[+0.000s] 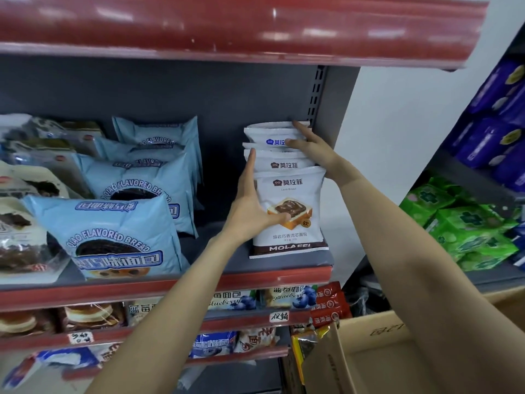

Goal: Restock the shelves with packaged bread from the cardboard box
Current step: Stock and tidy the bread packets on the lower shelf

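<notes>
A row of white Molafei lava bread packs (289, 200) stands upright at the right end of the grey shelf (216, 260). My left hand (251, 204) presses flat along the left side of the row, thumb across the front pack. My right hand (309, 146) reaches in from the right and rests on the top of the back packs (272, 135), thumb on one pack's front and fingers behind. The cardboard box (377, 351) sits open at the lower right, below my right forearm.
Light blue Qiao flavored bread packs (113, 237) fill the shelf's left and middle. Lower shelves hold blueberry bread (233, 301) and pancake packs (88, 314). A red shelf edge (227, 27) overhangs above. Green (468, 226) and purple (494, 109) packs line the right rack.
</notes>
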### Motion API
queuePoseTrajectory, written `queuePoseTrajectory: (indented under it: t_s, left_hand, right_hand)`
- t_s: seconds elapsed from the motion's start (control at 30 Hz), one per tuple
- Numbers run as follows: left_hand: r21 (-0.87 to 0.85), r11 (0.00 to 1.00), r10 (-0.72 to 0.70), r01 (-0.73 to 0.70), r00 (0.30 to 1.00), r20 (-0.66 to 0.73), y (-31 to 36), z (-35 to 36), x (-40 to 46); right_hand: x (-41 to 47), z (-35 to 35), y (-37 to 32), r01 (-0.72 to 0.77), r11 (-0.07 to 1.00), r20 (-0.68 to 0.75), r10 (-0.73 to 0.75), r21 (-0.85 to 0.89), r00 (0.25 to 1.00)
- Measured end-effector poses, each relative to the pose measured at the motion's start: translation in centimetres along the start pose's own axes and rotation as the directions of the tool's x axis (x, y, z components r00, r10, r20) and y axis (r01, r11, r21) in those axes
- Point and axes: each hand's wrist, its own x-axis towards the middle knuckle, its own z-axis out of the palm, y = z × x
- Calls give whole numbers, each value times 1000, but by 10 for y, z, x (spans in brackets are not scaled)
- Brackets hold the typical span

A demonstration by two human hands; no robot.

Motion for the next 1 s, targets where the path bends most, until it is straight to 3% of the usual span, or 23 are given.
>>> queuePoseTrajectory:
  t_s: [0.33, 0.47, 0.53, 0.6, 0.7, 0.77, 0.9, 1.0]
  left_hand:
    - [-35, 999, 13, -14, 999, -32, -12, -20, -10]
    - [-52, 998, -29, 27, 998, -49, -16, -23, -12]
    - [-78, 995, -68, 63, 996, -65, -19, -22, -14]
    - [-128, 984, -136, 127, 988, -70, -24, -20, -15]
    - [-185, 956, -232, 227, 973, -6, -30, -18, -15]
    - [-172, 962, -201, 214, 975, 91, -28, -17, -16]
    - [-58, 989, -119, 139, 955, 273, -28, -27, -12]
    - [54, 992, -126, 118, 973, 191, -32, -32, -9]
  right_hand:
    - [12, 25, -3, -27, 996, 67, 22, 85, 998]
    - [-17, 22, -5, 69, 928, 11, -78, 367, 997]
    - [-43, 15, 7, 43, 877, -1, -48, 479, 999]
    - [-66, 12, 27, 22, 904, 75, -59, 427, 995]
    - [-96, 18, 53, 20, 984, 246, -64, 178, 967]
    - [-105, 26, 59, 50, 999, 337, -46, -4, 940]
    - [-107, 40, 56, 162, 968, 218, -119, -189, 969]
    - [-106, 48, 59, 209, 953, 100, -191, -218, 977]
